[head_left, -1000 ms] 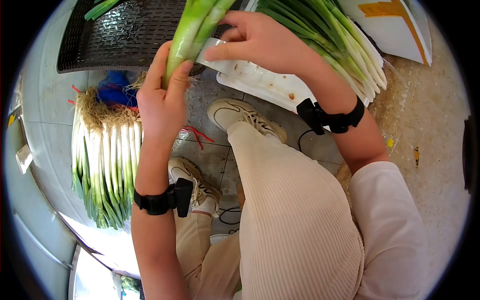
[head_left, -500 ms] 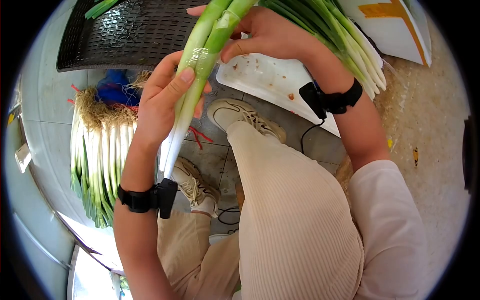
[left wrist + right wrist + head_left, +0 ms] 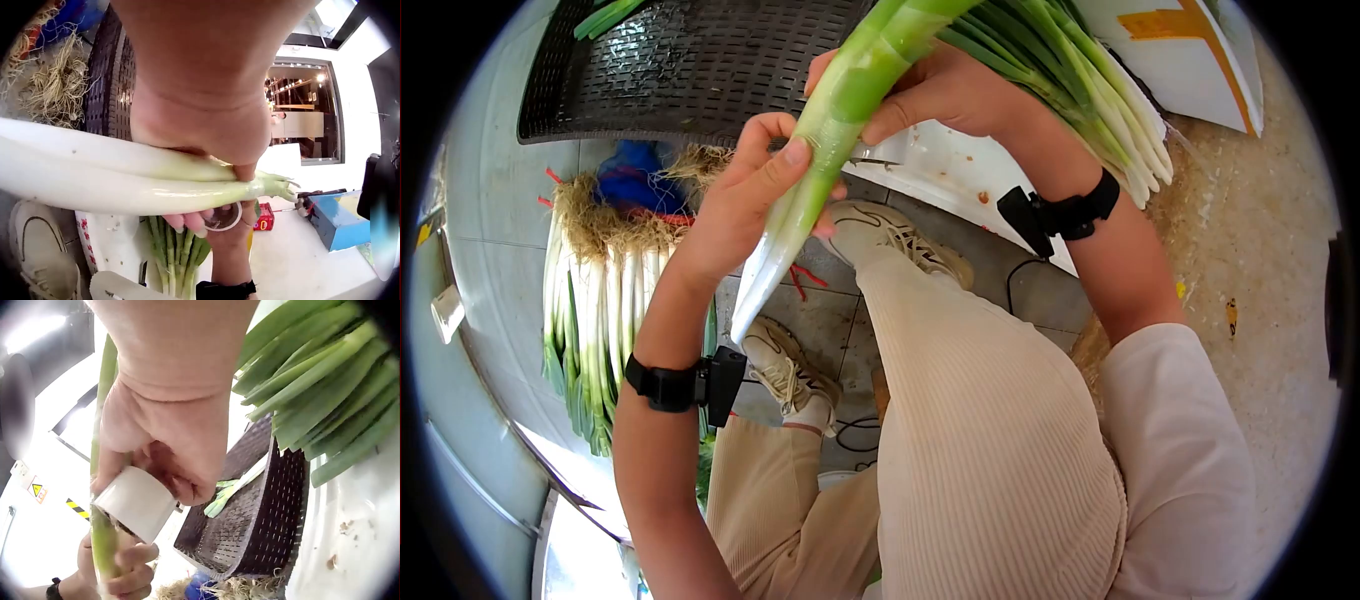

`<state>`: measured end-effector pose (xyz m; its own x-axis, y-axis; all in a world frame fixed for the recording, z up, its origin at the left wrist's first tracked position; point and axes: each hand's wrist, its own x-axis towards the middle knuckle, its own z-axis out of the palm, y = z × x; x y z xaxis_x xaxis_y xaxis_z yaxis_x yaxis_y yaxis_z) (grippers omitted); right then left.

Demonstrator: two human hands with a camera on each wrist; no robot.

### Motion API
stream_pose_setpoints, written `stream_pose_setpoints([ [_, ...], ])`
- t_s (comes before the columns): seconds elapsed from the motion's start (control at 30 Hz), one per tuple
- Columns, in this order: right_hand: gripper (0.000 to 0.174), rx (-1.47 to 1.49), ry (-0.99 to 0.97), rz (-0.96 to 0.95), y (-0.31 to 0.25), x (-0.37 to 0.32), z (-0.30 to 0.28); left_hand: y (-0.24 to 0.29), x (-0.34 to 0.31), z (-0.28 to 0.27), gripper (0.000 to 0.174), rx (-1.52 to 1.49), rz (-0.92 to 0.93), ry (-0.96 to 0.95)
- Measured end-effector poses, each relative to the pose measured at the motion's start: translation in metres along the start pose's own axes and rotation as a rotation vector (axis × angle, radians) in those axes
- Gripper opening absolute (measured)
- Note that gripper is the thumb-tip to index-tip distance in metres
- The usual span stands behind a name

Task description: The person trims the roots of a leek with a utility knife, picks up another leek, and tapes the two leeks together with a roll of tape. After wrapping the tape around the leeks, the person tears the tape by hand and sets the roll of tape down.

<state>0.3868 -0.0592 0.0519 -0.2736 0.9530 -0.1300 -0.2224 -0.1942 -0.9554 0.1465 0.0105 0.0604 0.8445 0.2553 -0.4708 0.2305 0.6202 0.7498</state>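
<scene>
My left hand (image 3: 750, 195) grips a pair of thick green onions (image 3: 865, 80), thumb across the front and fingers behind. Their white ends stick out below that hand, angled down toward the wrist; the green tops run up out of the head view. In the right wrist view my right hand (image 3: 178, 437) holds a roll of clear tape (image 3: 139, 503) against the stalks, fingers curled round it. Part of the roll's ring also shows behind the stalks in the left wrist view, while the onions mostly hide it in the head view.
A dark woven plastic basket (image 3: 690, 110) stands at the far left. Below it lies a bundle of green onions (image 3: 615, 310) with roots. More onions (image 3: 1090, 100) rest on a white tray (image 3: 960, 165) at right, beside a white foam box (image 3: 1190, 50). Shoes are below.
The onions have swung to the right and tilted, and their white ends have come into view. My left hand has shifted slightly right since half a second ago; my right hand stays close by the stalks.
</scene>
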Motion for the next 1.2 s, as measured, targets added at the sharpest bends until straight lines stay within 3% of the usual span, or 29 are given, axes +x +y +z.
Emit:
stream_pose_setpoints([
  [0.07, 0.042, -0.04, 0.077, 0.037, 0.004, -0.003, 0.002, -0.006, 0.004, 0.006, 0.045, 0.075, 0.045, 0.057],
  [0.13, 0.039, -0.074, 0.15, 0.073, 0.009, -0.005, 0.006, -0.011, 0.006, 0.012, 0.046, 0.247, 0.294, 0.212],
  [0.17, 0.037, -0.093, 0.22, 0.068, 0.01, -0.005, 0.009, -0.011, 0.005, 0.014, 0.046, 0.25, 0.293, 0.214],
  [0.23, 0.036, -0.113, 0.289, 0.063, 0.014, -0.004, 0.014, -0.013, 0.005, 0.016, 0.053, 0.634, 0.389, 0.331],
  [0.27, 0.036, -0.111, 0.354, 0.073, 0.015, -0.004, 0.018, -0.019, 0.011, 0.015, 0.055, 0.659, 0.489, 0.385],
  [0.37, 0.04, -0.074, 0.406, 0.018, 0.022, 0.001, 0.025, -0.019, 0.015, 0.013, 0.045, 0.743, 0.516, 0.521],
  [0.43, 0.044, -0.038, 0.395, -0.041, 0.021, -0.001, 0.026, -0.018, 0.014, 0.02, 0.043, 0.649, 0.465, 0.512],
  [0.5, 0.051, 0.021, 0.317, 0.076, 0.017, -0.005, 0.028, -0.019, 0.011, 0.021, 0.041, 0.554, 0.407, 0.505],
  [0.63, 0.052, -0.094, 0.246, 0.064, 0.018, -0.007, 0.023, -0.021, 0.01, 0.016, 0.04, 0.553, 0.43, 0.486],
  [0.7, 0.052, -0.061, 0.182, 0.145, 0.004, -0.01, 0.024, -0.02, 0.008, 0.014, 0.039, 0.522, 0.42, 0.483],
  [0.93, 0.057, -0.134, 0.26, 0.19, 0.01, -0.021, 0.02, -0.021, 0.003, 0.006, 0.042, 0.405, 0.326, 0.491],
  [1.03, 0.057, -0.198, 0.291, 0.061, 0.028, -0.019, 0.01, -0.022, 0.0, 0.0, 0.044, 0.299, 0.253, 0.377],
  [1.1, 0.054, -0.538, 0.336, -0.146, 0.029, -0.015, 0.008, -0.019, -0.003, -0.001, 0.046, 0.256, 0.21, 0.284],
  [1.13, 0.054, -0.537, 0.335, -0.145, 0.025, -0.014, 0.006, -0.015, -0.005, -0.001, 0.044, 0.202, 0.179, 0.234],
  [1.2, 0.047, -0.507, 0.145, 0.135, 0.012, -0.011, 0.001, -0.013, -0.006, -0.004, 0.043, 0.147, 0.146, 0.187],
])
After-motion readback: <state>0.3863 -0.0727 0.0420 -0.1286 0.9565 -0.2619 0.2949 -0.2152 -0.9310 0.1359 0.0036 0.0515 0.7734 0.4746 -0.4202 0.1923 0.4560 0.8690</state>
